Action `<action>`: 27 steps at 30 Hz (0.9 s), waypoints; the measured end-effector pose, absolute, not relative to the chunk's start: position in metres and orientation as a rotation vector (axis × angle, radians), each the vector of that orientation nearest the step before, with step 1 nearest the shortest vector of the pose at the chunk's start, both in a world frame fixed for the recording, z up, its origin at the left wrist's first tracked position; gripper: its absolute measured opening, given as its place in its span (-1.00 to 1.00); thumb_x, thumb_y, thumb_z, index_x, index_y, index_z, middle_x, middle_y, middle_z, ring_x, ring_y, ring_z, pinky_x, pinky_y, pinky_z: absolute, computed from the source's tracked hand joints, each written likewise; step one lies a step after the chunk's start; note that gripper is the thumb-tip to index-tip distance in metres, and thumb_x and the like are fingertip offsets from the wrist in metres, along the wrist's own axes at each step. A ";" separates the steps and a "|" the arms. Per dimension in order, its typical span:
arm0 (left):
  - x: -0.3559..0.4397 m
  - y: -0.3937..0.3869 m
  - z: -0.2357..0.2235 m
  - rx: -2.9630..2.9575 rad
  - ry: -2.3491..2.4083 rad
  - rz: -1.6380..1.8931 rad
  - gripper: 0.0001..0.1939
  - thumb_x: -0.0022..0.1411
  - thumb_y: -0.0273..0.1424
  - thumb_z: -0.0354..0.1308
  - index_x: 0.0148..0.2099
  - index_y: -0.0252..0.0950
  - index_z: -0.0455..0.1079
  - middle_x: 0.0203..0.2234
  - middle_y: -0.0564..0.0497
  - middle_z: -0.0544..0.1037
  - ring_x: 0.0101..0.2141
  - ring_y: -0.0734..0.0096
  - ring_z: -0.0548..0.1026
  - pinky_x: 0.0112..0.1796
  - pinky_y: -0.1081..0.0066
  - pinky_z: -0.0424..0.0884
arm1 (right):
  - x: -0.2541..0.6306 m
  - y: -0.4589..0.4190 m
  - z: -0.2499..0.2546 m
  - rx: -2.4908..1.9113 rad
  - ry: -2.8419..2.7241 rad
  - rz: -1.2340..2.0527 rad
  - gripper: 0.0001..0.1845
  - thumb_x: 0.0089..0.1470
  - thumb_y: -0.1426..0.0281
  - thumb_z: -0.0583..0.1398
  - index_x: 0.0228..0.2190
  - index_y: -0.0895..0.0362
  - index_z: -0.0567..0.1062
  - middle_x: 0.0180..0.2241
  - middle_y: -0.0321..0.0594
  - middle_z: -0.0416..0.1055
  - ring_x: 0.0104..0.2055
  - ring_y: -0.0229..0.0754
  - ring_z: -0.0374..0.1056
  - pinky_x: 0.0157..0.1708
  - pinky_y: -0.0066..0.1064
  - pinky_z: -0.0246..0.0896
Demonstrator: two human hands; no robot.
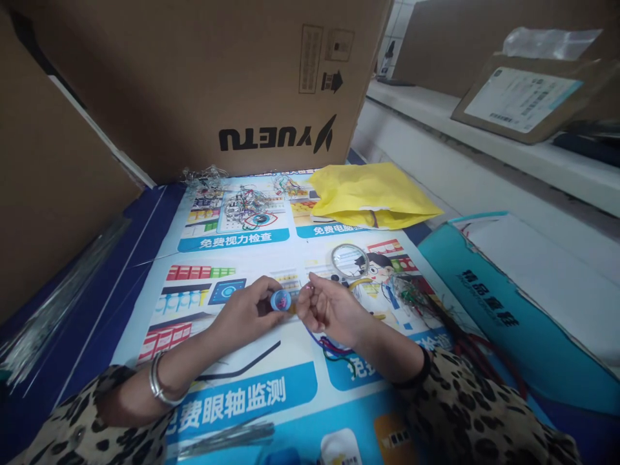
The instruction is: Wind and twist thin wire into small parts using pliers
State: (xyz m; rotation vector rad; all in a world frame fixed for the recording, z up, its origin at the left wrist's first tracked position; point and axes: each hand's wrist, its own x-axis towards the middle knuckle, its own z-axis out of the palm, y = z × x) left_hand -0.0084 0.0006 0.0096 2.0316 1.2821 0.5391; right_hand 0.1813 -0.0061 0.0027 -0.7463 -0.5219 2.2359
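Your left hand [254, 303] reaches in from the lower left, forearm slanting upward, with thumb and fingers curved around a small, round, blue cap [281, 300]; the cap's opening, tipped toward you, shows pinkish-red bits inside. Your right hand [334, 307] faces it, just beside the cap, palm turned inward and fingers curled; its thumb and fingertip pinch a small pinkish piece [309, 288], too small to identify. You wear a silver metal bangle [155, 381] on the left wrist and a black band [422, 371] on the right. Thin blue, red and green cords [336, 351] lie below your right hand; a round, clear tape roll [350, 261] lies just beyond it. Farther out on the printed blue-and-white sheet [300, 420] rest a tangle of fine coloured wires [245, 203] and a yellow pouch [378, 190], before a large brown cardboard box [194, 77].
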 end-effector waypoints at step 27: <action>-0.006 -0.001 0.016 2.030 1.269 0.563 -0.71 0.03 -0.29 0.17 -0.19 -0.23 0.22 -0.43 0.12 0.49 -0.46 0.48 0.44 -0.45 0.49 0.31 | 0.188 -0.016 0.006 -1.104 -2.210 0.170 -0.80 0.10 0.42 0.05 -0.53 0.15 0.36 -0.54 -0.22 0.36 -0.46 -0.25 0.23 -0.42 -0.41 0.03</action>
